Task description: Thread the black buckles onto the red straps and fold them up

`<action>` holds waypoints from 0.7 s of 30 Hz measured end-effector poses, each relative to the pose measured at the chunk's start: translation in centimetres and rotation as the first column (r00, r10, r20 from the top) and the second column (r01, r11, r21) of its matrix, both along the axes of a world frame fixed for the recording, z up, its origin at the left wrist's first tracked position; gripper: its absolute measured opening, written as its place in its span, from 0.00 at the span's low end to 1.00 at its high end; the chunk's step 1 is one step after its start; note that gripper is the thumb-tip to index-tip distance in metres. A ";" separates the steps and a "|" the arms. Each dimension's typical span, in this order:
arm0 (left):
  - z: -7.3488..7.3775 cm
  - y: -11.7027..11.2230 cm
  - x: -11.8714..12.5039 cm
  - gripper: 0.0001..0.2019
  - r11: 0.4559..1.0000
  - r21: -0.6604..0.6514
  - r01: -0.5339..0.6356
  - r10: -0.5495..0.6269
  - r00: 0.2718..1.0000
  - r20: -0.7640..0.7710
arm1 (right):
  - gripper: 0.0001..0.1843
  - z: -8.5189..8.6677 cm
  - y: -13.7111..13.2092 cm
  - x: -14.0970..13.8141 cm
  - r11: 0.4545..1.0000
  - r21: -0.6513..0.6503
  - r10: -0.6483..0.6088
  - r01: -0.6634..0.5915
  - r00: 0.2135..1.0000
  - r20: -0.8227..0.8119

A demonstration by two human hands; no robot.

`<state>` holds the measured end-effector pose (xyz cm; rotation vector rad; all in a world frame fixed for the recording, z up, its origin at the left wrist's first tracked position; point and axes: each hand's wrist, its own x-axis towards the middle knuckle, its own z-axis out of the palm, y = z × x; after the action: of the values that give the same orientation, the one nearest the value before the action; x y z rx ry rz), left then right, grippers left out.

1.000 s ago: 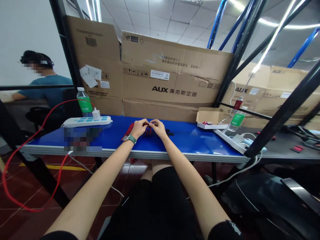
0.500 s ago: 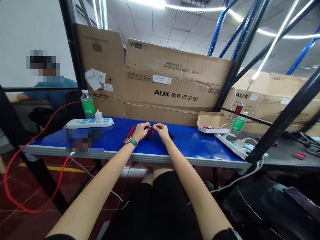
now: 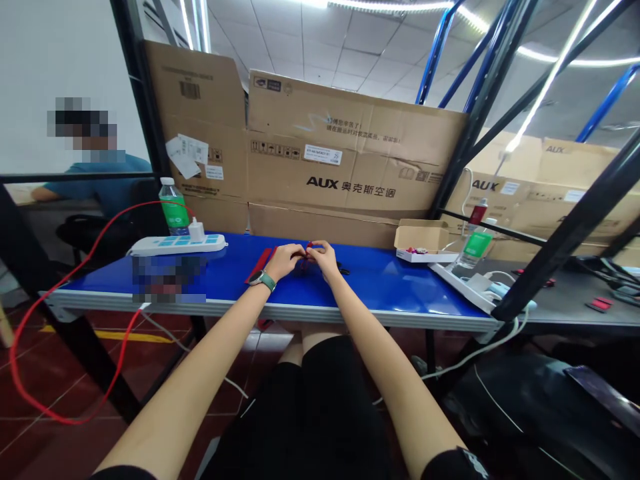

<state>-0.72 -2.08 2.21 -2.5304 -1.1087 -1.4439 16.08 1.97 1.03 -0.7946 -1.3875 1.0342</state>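
My left hand (image 3: 286, 261), with a green-strapped watch on its wrist, pinches a small piece of red ribbon (image 3: 309, 246) above the blue table. From the other side my right hand (image 3: 323, 257) grips the same piece, fingertips nearly touching those of the left. The fingers hide most of it, so its exact shape cannot be made out. Flat red strips (image 3: 261, 263) lie on the table beside my left wrist. Just right of my right hand is a small black object (image 3: 343, 269), partly covered, perhaps a scissors handle.
A white power strip (image 3: 177, 245) and a green-labelled bottle (image 3: 174, 208) stand at left. An open cardboard box (image 3: 423, 240) with small colourful pieces sits back right, near another power strip (image 3: 463, 288) and bottle (image 3: 477, 245). Cardboard panels (image 3: 350, 160) wall the back. A person sits far left.
The red loop that hung below my fingertips no longer shows there; red now sticks up above them. My right hand's fingers have bent and lifted slightly. The view has shifted a little.
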 end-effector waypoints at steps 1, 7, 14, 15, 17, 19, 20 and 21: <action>0.0 0.0 0.1 0.07 1.000 -0.005 -0.003 0.003 1.000 0.005 | 0.22 0.1 0.0 0.0 1.000 -0.002 -0.014 0.014 1.000 -0.021; -0.8 0.7 0.1 0.07 0.988 -0.127 -0.084 0.103 0.983 0.154 | 0.25 -0.5 0.3 -0.3 1.000 0.017 -0.003 0.004 1.000 -0.011; -1.7 1.4 -0.1 0.08 0.974 -0.214 -0.072 0.115 0.974 0.196 | 0.26 -1.0 0.6 -0.3 0.993 0.057 -0.105 0.103 0.994 0.042; -1.6 1.3 -0.1 0.08 0.977 -0.209 -0.050 0.092 0.977 0.193 | 0.25 -1.0 0.6 -0.2 0.994 0.052 -0.096 0.094 0.995 0.037; -1.5 1.1 0.0 0.05 0.979 -0.202 -0.003 0.041 0.982 0.183 | 0.24 -1.0 0.5 -0.2 0.998 0.027 -0.050 0.049 0.999 0.021; -1.3 1.0 0.0 0.04 0.979 -0.200 0.028 0.007 0.985 0.170 | 0.24 -1.0 0.5 -0.1 1.000 0.004 -0.009 0.009 1.000 0.015; -1.3 1.0 0.0 0.04 0.979 -0.202 0.032 0.003 0.986 0.169 | 0.23 -1.0 0.6 -0.1 1.000 -0.001 -0.004 0.004 1.000 0.020; -1.3 1.0 0.1 0.05 0.977 -0.208 0.035 0.001 0.985 0.174 | 0.22 -1.0 0.7 0.0 1.000 0.007 -0.016 0.016 0.999 0.032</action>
<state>-0.64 -1.10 0.94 -2.5957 -1.3364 -1.6623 16.05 2.64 0.04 -0.8194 -1.4089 1.0081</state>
